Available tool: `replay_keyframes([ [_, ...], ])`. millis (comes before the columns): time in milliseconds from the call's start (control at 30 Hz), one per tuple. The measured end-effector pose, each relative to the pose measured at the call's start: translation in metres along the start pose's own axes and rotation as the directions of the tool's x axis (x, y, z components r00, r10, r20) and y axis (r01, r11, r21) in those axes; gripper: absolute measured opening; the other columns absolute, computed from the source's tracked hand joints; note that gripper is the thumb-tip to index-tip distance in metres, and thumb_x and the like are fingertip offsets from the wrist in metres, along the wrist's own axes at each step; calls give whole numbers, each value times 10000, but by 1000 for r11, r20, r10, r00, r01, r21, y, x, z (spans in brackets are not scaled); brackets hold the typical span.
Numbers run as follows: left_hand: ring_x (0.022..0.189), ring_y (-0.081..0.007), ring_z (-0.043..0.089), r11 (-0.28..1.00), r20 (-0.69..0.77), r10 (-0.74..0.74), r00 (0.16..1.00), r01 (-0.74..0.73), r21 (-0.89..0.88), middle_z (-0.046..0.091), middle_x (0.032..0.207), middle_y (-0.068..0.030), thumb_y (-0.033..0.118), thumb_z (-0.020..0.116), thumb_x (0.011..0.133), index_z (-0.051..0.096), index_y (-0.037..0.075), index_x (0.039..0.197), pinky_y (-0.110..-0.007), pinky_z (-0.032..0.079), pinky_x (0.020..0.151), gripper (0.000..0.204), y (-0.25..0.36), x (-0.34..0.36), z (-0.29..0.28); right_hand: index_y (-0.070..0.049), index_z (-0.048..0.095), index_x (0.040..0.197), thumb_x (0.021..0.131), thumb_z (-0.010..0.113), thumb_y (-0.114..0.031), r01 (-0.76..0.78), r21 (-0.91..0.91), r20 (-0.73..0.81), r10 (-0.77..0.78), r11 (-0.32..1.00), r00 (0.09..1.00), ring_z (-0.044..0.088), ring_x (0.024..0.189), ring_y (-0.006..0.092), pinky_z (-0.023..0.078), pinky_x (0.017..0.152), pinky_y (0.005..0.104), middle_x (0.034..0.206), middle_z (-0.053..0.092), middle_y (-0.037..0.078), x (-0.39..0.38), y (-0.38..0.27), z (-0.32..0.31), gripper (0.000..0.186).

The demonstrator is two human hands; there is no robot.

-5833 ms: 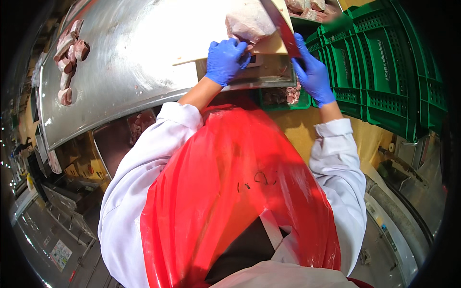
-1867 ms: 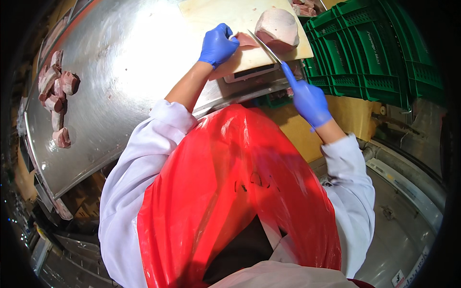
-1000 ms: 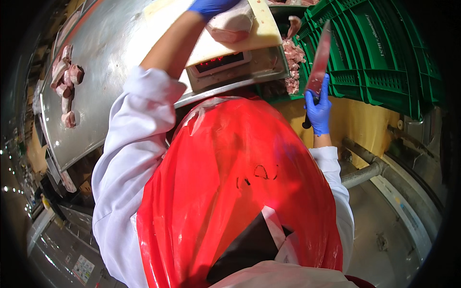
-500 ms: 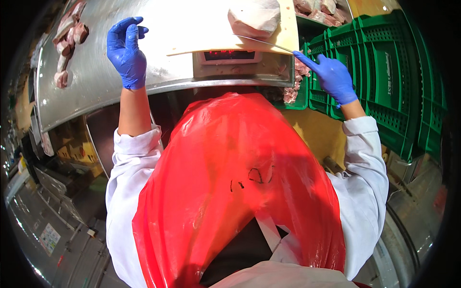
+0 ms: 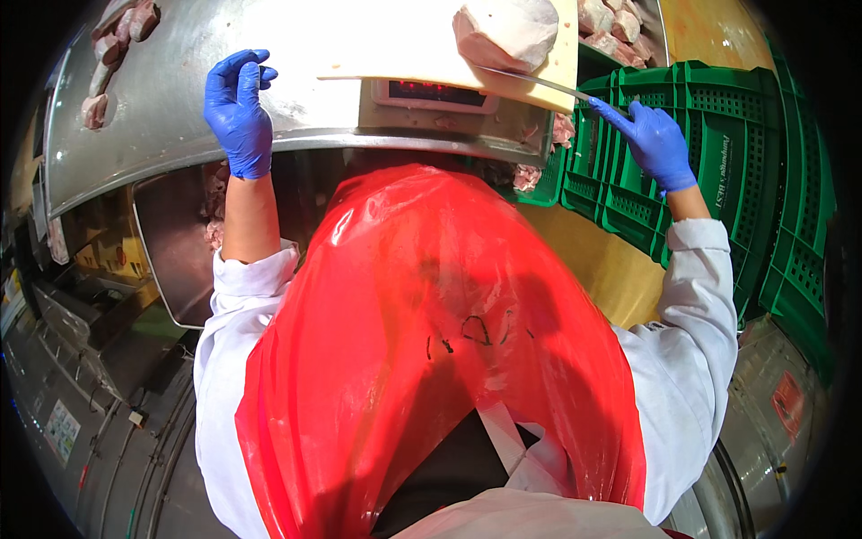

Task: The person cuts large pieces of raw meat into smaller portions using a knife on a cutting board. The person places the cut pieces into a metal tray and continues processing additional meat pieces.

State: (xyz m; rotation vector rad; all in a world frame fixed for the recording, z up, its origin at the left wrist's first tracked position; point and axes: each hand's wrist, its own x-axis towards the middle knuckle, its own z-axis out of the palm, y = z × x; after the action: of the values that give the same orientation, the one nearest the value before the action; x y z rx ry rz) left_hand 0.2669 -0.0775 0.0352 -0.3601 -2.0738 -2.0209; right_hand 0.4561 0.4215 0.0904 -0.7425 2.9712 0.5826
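The left hand (image 5: 238, 124) stands in the upper left of the frame, fingers (image 5: 235, 63) loosely bent to the right above a raised thumb (image 5: 249, 85). The left forearm (image 5: 250, 220) rises almost upright below it. At the upper right, the right hand (image 5: 657, 148) is curled in a grip, its index finger (image 5: 612, 115) stretched toward the upper left; the right wrist (image 5: 688, 203) slants up and leftward.

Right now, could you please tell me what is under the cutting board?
A white-framed red digital display shows from under the near edge of the cutting board. The rest of its unit, and whatever else lies beneath, is covered by the board.
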Motion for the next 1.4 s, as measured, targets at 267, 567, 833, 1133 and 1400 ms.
replay_keyframes([
  [267, 824, -172, 661, 998, 62, -16, 998, 20, -64, 704, 1050, -152, 78, 576, 992, 621, -29, 1109, -296, 519, 762, 165, -3, -8, 22, -392, 346, 1548, 839, 576, -38, 40, 138, -66, -31, 990, 997, 584, 590, 283, 489, 538, 425, 722, 506, 97, 81, -42, 11, 825],
  [567, 764, -159, 619, 901, 245, 411, 878, -432, 38, 660, 918, -102, -39, 677, 853, 637, 12, 996, -278, 508, 721, 157, -17, -49, 82, -385, 300, 1563, 855, 585, -44, -150, 583, -148, 286, 798, 947, 641, 627, 335, 544, 558, 428, 798, 610, 126, 95, -83, -13, 836],
  [833, 771, -248, 574, 603, 526, 489, 696, -705, 373, 604, 840, -42, 312, 727, 807, 669, 144, 912, -417, 400, 691, 206, -47, -63, 191, -289, 482, 1488, 927, 671, -73, -210, 753, -245, 562, 624, 790, 660, 677, 300, 547, 659, 345, 929, 686, 157, 90, -84, -29, 630],
  [1133, 744, -218, 557, 496, 578, 507, 639, -765, 411, 586, 819, 0, 285, 740, 782, 624, 206, 837, -407, 382, 736, 151, -51, -76, 178, -407, 357, 1543, 845, 589, -60, -275, 363, -248, 376, 890, 893, 559, 462, 252, 493, 449, 388, 682, 524, 80, 99, -116, -11, 814],
  [1400, 715, -206, 548, 427, 568, 523, 635, -772, 470, 551, 771, 13, 269, 734, 779, 589, 198, 822, -396, 383, 737, 167, -55, -79, 182, -391, 269, 1576, 844, 557, -24, -334, 274, 3, 347, 902, 938, 584, 487, 304, 503, 457, 406, 715, 554, 120, 47, -122, -2, 868],
])
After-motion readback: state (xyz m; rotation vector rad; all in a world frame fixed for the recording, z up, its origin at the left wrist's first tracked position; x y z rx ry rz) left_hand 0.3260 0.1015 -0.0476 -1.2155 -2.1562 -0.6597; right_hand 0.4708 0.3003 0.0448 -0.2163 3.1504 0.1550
